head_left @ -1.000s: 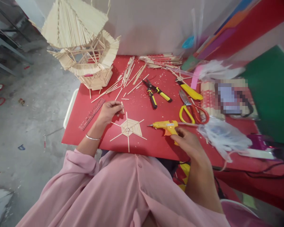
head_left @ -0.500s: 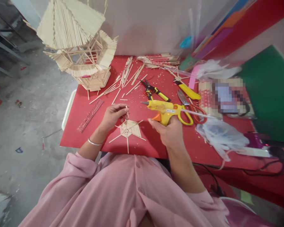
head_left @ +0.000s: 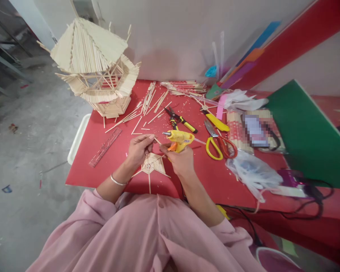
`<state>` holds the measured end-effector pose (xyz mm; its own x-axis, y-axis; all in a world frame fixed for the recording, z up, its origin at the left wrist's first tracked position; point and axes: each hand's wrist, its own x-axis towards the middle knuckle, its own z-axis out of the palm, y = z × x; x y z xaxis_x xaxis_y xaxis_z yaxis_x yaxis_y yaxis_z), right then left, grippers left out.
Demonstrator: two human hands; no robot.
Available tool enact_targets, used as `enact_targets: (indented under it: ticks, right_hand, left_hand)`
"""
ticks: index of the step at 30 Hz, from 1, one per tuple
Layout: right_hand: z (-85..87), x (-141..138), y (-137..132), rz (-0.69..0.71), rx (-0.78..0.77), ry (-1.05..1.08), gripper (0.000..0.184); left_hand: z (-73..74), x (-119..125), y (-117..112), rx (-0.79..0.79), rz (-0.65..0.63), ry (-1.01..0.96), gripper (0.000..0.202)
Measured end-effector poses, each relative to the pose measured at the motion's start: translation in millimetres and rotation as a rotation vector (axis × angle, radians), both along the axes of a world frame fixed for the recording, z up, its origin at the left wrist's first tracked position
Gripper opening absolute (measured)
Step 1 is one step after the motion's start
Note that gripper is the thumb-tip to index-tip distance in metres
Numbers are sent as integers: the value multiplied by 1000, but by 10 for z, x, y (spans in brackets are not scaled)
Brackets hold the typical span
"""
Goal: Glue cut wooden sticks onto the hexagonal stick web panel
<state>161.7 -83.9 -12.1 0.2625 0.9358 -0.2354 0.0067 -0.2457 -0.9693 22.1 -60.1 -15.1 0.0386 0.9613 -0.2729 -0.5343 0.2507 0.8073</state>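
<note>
My left hand (head_left: 138, 149) pinches a short wooden stick (head_left: 156, 140) just above a flat hexagonal web of sticks (head_left: 152, 164) lying on the red table (head_left: 102, 166). My right hand (head_left: 180, 160) grips a yellow glue gun (head_left: 179, 138) with an orange trigger. Its nozzle points left, close to the stick's tip. Both hands hover over the web near the table's front edge.
A tall stick-built pavilion model (head_left: 96, 68) stands at the table's back left. Loose sticks (head_left: 151, 100), a red ruler (head_left: 105, 147), black-yellow pliers (head_left: 178, 120), yellow-handled scissors (head_left: 217, 141), a yellow cutter (head_left: 215, 121), plastic bags (head_left: 252, 172), and a green board (head_left: 306, 132) lie around.
My right hand lifted the glue gun off the table and carried it left to the stick held by my left hand. The view shifted slightly.
</note>
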Motion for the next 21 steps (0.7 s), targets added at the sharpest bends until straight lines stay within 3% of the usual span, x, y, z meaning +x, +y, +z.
enact_targets:
  ticks: [7,14,17,21]
  right_hand:
    - [3,53,9,36,-1,7,34]
    - [63,173,99,141,17,-148,31]
    - [144,241,179,221,52,-276,33]
    - [181,285,258,297,54,-311,38]
  left_hand:
    - [-40,-43,49,-73,-68,-47,36]
    - [-20,-218,101,148,-139,236,38]
    - [122,-369,185,226,-305,481,26]
    - [287,-510,311,269,-703,730,14]
